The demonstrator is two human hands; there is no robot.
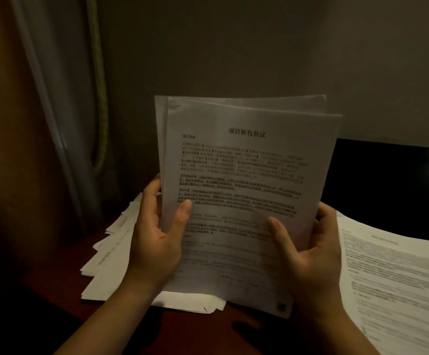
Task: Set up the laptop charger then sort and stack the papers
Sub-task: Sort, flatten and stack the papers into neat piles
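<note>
I hold a sheaf of printed papers (244, 175) upright above the desk, its sheets slightly uneven at the top. My left hand (157, 231) grips the sheaf's left edge, thumb on the front page and fingers behind. On the right edge, my right hand (308, 254) grips the same way, thumb on the front. A messy pile of loose papers (111, 254) lies on the desk under and left of the sheaf. Another stack of printed pages (398, 278) lies at the right. No charger shows.
The dark reddish desk (62, 278) runs below the papers. Behind the sheaf at right sits a black object (387, 180), possibly a laptop. A wall is behind, with a pale pipe (54, 129) and a greenish cord (100, 98) at the left.
</note>
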